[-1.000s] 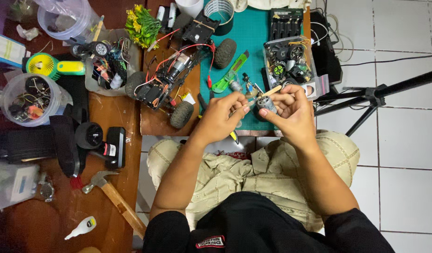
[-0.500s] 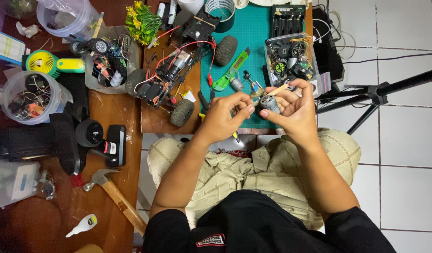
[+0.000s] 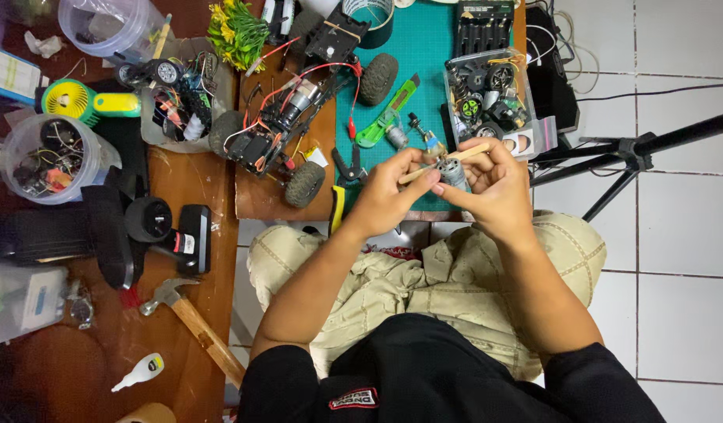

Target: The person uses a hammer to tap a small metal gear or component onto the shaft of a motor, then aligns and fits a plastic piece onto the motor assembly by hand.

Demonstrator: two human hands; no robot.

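Above the near table (image 3: 283,205) edge, centre frame, the right hand (image 3: 494,192) has its fingers closed around a small silver motor (image 3: 454,172). The left hand (image 3: 389,196) pinches a wooden stick (image 3: 447,160) against it. White floor (image 3: 675,235) lies at right.

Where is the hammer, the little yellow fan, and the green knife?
hammer (image 3: 190,323): head view, on its wooden handle.
yellow fan (image 3: 66,100): head view, on the round front grille.
green knife (image 3: 385,119): head view, on the middle of its green body.
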